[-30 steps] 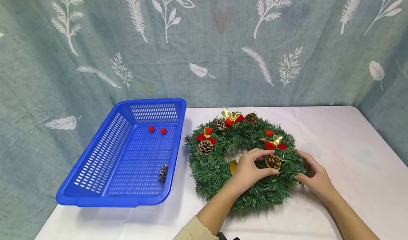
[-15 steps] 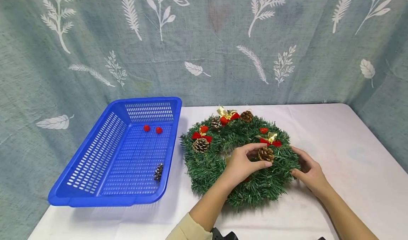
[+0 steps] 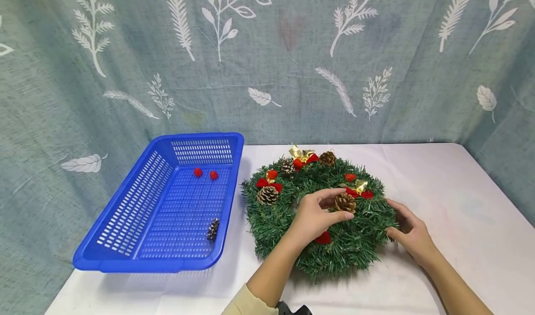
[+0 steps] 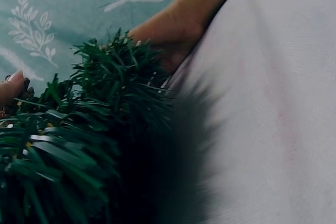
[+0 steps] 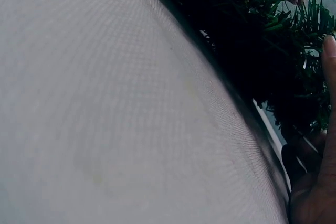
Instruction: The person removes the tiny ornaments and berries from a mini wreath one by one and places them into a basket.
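Observation:
A green wreath [image 3: 359, 240] lies on the white table, trimmed with pine cones, red berries and red-and-gold bows. My left hand [image 3: 310, 218] reaches across its near left part and holds a brown pine cone [image 3: 345, 203] between thumb and fingers, just below the right-hand bow [image 3: 358, 189]. At the wreath's right edge, my right hand [image 3: 411, 235] grips the greenery, thumb toward the near side and fingers partly hidden. The right wrist view shows that hand's thumb [image 5: 329, 59] beside the dark needles. Partly covered by the left forearm is another red bow [image 3: 323, 237].
Left of the wreath stands a blue plastic basket [image 3: 227, 213]. Inside it are two red berries [image 3: 198, 172] and a frosted pine cone [image 3: 213, 230]. A grey-green curtain [image 3: 267, 64] with white leaf prints hangs behind the table [image 3: 451, 203].
The held pine cone has shifted left and slightly up over the wreath with my left hand, and a red bow by the forearm shows more. My right hand stays at the wreath's edge.

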The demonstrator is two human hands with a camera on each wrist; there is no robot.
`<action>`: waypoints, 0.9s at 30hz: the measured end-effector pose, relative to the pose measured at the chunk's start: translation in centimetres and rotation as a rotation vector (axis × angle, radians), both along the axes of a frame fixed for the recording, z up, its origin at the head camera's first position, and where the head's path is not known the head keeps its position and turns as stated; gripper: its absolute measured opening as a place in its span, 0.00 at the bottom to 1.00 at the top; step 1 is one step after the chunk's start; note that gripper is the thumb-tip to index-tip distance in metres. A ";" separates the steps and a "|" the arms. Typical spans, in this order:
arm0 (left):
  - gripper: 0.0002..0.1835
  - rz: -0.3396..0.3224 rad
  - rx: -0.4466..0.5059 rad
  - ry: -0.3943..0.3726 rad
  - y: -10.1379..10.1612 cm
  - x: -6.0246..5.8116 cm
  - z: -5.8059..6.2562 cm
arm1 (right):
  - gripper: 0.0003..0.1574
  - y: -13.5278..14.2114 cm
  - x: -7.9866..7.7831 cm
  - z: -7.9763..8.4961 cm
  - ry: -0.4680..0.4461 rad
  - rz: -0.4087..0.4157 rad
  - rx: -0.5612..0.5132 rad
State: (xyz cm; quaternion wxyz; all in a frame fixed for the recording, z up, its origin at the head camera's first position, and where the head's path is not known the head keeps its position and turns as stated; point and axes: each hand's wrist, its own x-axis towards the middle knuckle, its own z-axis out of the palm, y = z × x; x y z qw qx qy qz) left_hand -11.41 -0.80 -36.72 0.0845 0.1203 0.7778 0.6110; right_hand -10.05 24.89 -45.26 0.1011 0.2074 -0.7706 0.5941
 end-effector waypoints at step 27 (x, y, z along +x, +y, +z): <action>0.26 0.065 0.125 0.026 -2.6 -0.2 1.8 | 0.42 0.0 -0.1 -0.5 0.025 0.022 -0.013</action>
